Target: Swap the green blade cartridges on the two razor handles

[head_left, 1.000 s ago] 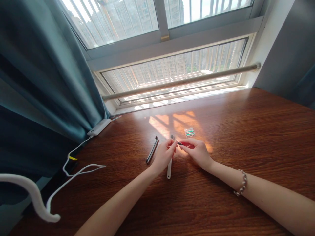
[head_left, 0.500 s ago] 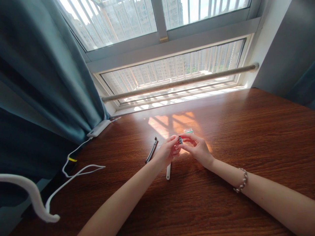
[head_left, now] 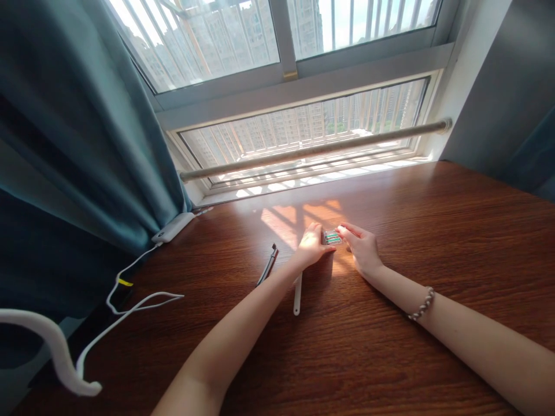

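Overall, a brown wooden table [head_left: 416, 242] stands below a window, with a blue curtain [head_left: 87, 115] at left. Both forearms reach across the table. The left hand [head_left: 312, 245] is curled at the left side of a clear case, gripping it, thumb along the near edge. The right hand [head_left: 363, 245] has its fingertips drawn together at the far right corner; whether they hold anything cannot be told. Beside the left forearm lie a dark tool [head_left: 267, 264], partly covered, and a white handle [head_left: 297, 294]. Smallest, the clear case [head_left: 333, 238] lies directly between the hands, neither clearly nearer; its green strips run left to right, hand to hand.
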Demonstrator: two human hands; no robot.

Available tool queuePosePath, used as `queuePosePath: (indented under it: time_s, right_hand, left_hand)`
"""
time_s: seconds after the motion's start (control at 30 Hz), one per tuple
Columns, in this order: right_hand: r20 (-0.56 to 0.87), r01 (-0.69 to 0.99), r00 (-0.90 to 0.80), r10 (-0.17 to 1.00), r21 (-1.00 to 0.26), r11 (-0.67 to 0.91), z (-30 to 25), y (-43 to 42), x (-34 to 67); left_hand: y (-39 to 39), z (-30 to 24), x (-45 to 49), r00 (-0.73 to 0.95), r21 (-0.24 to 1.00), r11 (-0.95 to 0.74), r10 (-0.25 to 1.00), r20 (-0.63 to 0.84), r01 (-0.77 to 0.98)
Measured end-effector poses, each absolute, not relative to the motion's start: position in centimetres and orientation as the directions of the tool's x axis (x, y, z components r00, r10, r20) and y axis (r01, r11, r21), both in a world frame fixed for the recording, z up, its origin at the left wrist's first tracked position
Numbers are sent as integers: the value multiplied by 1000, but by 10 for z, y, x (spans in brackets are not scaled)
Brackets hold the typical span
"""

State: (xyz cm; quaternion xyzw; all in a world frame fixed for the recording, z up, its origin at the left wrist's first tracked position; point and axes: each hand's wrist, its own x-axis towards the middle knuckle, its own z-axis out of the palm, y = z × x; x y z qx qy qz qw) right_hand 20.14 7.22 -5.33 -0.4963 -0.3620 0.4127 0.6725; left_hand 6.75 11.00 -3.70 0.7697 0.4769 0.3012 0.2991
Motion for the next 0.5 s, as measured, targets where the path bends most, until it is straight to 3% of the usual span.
queuePosePath:
  time_s: [0.27,0.4,0.5]
  right_hand:
    - [101,-183,297,950,-970,160,-32,72,210]
    - [23,-110,41,999,-994,27,-6,78,232]
    - [-165,162,-235,958,-978,-129,12,79,246]
  left_hand:
    - [108,-25,70,414,822,-276,909,55,498]
    - [79,-18,55,511,924,-173,859,-27,340]
    - [56,-15,41,630,987,148,762,-149,55]
